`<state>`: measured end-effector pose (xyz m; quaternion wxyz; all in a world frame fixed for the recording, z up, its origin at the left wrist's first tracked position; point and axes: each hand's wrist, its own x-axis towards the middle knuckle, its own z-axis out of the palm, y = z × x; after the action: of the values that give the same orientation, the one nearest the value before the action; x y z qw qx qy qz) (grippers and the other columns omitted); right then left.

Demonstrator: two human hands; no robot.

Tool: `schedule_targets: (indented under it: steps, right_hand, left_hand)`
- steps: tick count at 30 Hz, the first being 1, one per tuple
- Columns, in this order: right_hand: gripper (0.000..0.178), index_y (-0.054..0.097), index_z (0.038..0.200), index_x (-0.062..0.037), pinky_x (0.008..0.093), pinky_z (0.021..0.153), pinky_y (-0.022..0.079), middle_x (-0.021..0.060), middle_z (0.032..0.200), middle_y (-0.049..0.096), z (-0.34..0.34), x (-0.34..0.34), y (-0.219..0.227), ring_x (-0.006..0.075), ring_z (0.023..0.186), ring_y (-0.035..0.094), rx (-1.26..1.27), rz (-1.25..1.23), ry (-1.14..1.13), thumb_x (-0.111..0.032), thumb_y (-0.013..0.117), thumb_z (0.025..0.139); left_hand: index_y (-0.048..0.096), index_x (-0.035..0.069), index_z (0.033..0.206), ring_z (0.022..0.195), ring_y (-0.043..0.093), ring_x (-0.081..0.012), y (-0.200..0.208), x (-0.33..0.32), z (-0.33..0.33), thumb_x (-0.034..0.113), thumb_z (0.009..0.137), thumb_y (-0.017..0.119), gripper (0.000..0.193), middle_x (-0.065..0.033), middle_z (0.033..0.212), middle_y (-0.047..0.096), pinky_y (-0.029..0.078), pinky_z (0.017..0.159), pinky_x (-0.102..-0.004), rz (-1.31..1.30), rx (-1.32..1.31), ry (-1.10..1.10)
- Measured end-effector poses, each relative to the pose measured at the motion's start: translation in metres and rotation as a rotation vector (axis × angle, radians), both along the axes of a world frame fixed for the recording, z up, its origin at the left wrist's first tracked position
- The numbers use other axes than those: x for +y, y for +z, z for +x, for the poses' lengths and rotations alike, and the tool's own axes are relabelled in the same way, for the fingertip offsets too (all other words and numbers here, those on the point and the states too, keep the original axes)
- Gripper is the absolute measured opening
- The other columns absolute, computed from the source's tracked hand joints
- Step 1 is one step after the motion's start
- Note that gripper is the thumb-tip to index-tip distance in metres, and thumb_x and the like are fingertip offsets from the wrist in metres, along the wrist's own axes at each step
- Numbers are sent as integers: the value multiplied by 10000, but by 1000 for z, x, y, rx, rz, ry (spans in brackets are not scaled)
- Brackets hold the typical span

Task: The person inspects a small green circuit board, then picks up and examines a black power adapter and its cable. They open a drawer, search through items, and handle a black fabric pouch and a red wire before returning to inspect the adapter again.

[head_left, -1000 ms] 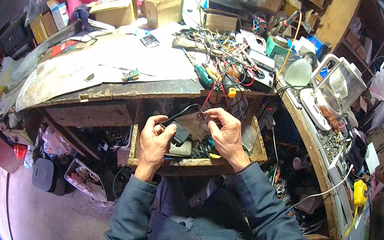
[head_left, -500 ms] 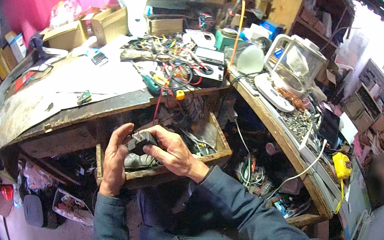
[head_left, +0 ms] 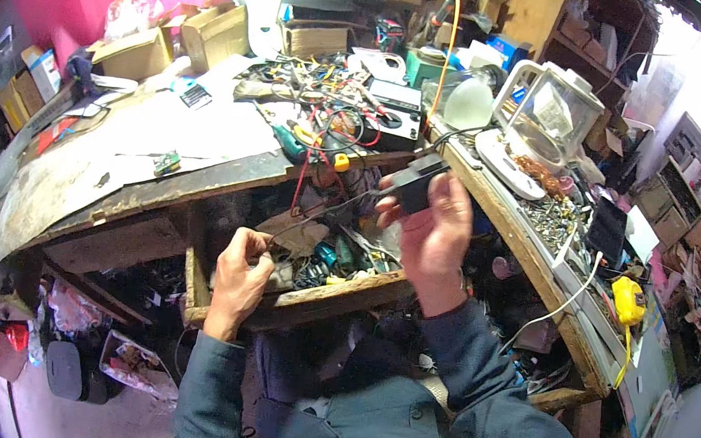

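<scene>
My right hand (head_left: 440, 237) is raised over the right side of the open drawer, its fingers around a black power adapter (head_left: 417, 184), a small rectangular block. From the adapter a thin dark cord (head_left: 325, 209) slants down leftward to my left hand (head_left: 242, 277). That hand is closed in a pinch on the cord, above the drawer's left front corner. Beneath both hands the wooden drawer (head_left: 330, 297) holds a jumble of small parts, among them teal and yellow pieces. The cord's far end is hidden.
On the workbench (head_left: 53, 206) lie a small green circuit board (head_left: 166, 162), a heap of wires and tools (head_left: 298, 84) and a black multimeter (head_left: 400, 127). To the right stand a clear blender-like jug (head_left: 556, 114), loose screws and a yellow tape-measure-like object (head_left: 628, 301).
My hands have moved apart: the right went up and right with the adapter, drawing the cord out straight. My left hand closed on the cord and dropped slightly. The view shifted a little.
</scene>
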<state>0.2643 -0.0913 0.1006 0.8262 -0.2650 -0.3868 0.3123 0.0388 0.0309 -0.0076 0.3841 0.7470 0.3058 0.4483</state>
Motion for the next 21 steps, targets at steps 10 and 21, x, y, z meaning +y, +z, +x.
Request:
schedule_targets:
  steps: [10, 21]
  right_hand:
    - [403, 598, 1204, -27, 351, 623, 590, 230, 1074, 700, 41, -32, 57, 265, 796, 719, 82, 278, -122, -392, 529, 1048]
    - [225, 593, 1111, -80, 292, 532, 514, 82, 944, 721, 61, -29, 14, 195, 680, 687, -21, -31, -336, -245, 677, 985]
  left_hand:
    - [487, -19, 1375, 840, 695, -228, 25, 8, -4, 410, 1016, 545, 563, -162, 1017, 707, 549, 786, -349, -430, -169, 111]
    - [657, 53, 1080, 745, 506, -37, 79, 4, -37, 224, 876, 803, 303, 46, 803, 571, 417, 646, -212, -166, -103, -129]
